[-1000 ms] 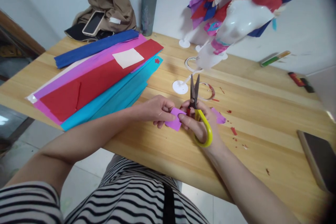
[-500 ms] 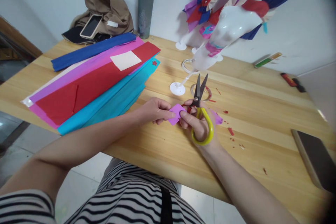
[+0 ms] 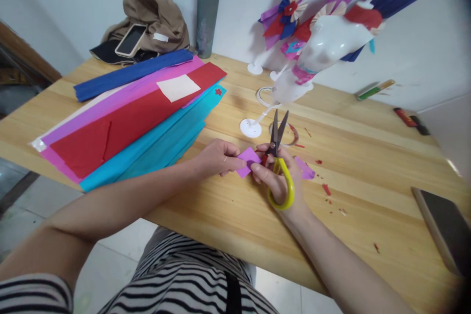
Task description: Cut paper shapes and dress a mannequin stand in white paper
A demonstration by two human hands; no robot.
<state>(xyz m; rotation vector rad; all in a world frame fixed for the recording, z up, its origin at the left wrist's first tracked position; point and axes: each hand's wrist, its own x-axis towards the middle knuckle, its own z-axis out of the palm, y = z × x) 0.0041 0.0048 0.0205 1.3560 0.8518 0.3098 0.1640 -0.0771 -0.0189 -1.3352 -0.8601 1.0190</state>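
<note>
Tabletop of pale wood is carrying everything here. Crepe paper sheets in red, purple, dark blue and turquoise are lying fanned across its left side. White plastic figures dressed in paper rosettes are standing at the back. Near the front edge, the right hand is gripping yellow-handled scissors, its fingers curled through the handle loop and the dark blades pointing away, slightly parted. The left hand is pinching a purple paper piece between thumb and fingertips. This piece is small, roughly square and matte, and it is sitting just above the wood between both hands, touching the right fingers. Red scraps are lying scattered nearby.
</note>
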